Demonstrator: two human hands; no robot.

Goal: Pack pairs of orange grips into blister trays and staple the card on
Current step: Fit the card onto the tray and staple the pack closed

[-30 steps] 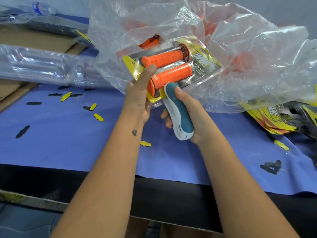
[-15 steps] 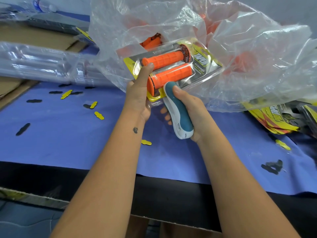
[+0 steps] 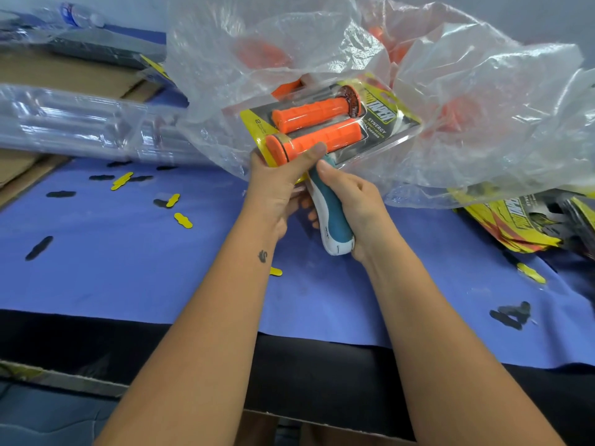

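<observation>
Inside blister tray (image 3: 404, 136): two orange grips (image 3: 317, 128); left hand (image 3: 277, 185) holds it.

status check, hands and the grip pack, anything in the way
Left hand grips the blister pack, thumb over the near orange grip. Right hand holds the stapler at the pack's near edge. Plastic bag crowds behind.
</observation>
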